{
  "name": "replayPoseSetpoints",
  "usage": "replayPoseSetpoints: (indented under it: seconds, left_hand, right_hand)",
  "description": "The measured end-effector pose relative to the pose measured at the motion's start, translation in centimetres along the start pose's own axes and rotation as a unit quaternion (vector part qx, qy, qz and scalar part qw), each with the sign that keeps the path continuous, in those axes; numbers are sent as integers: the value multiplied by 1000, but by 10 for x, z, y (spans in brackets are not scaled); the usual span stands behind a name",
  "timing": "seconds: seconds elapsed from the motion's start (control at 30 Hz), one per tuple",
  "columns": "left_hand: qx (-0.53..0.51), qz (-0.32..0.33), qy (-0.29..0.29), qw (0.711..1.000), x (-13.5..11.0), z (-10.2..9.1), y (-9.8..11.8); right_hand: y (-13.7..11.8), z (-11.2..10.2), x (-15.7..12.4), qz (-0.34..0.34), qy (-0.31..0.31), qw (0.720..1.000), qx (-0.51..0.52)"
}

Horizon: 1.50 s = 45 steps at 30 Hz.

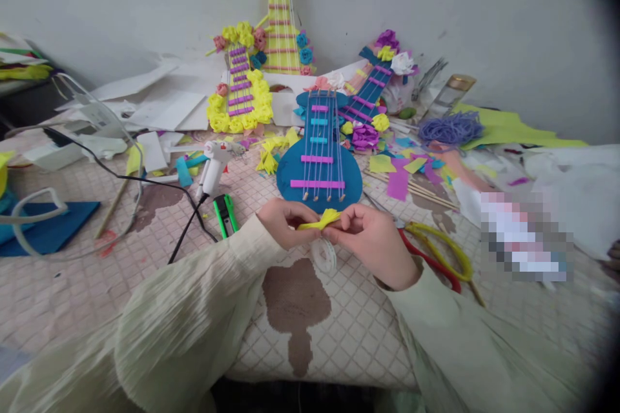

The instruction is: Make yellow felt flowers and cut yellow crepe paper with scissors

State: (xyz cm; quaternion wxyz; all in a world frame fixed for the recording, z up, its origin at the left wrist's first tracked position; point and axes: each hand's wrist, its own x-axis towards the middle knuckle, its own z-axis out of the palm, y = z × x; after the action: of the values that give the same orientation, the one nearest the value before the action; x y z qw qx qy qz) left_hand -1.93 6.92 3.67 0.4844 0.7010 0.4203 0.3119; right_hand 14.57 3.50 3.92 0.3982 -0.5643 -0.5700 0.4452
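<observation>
Between my left hand [289,223] and my right hand [371,237] is a small gathered piece of yellow crepe paper [329,217]. Fingers and thumb of each hand pinch one side of it. Just under it, on the cloth, a roll of clear tape [323,255] shows partly behind my fingertips. Right beyond my hands lies a blue paper guitar [320,171] with white strings and purple and light-blue strips. To the left are a green box cutter [225,215] and a white glue gun [213,168] with a black cord.
Scissors [440,248] with red and yellow handles lie to the right, near thin wooden sticks [419,190]. Decorated yellow guitars [239,90] and another blue guitar [371,93] lean at the back. Purple yarn [450,129] and paper scraps [398,182] lie at the back right.
</observation>
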Motion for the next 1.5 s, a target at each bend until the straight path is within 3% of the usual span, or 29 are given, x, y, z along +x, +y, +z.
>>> replayPoseSetpoints:
  seconds: [0.4,0.6,0.83,1.13,1.33,1.5]
  left_hand:
    - [1,7,11,1000,-1,4,0]
    - [6,-20,9,1000,0,2,1]
    - [9,32,14,999,-2,-1,3]
    - [-25,41,108,993,-5,-6,7]
    - [-43,63,41,996,-8,-4,11]
    - [-76,25,8,997,-7,-6,14]
  right_hand:
    - [-3,1,-3,2,10,1000,-20]
    - [1,0,-2,-15,4,1000,0]
    - [-4,-3,-3,5,-25,998,59]
    - [-5,-10,5,52,-54,984,163]
    - [-4,-7,5,-14,-91,983,162]
    - [-3,-7,5,-4,-65,987,149]
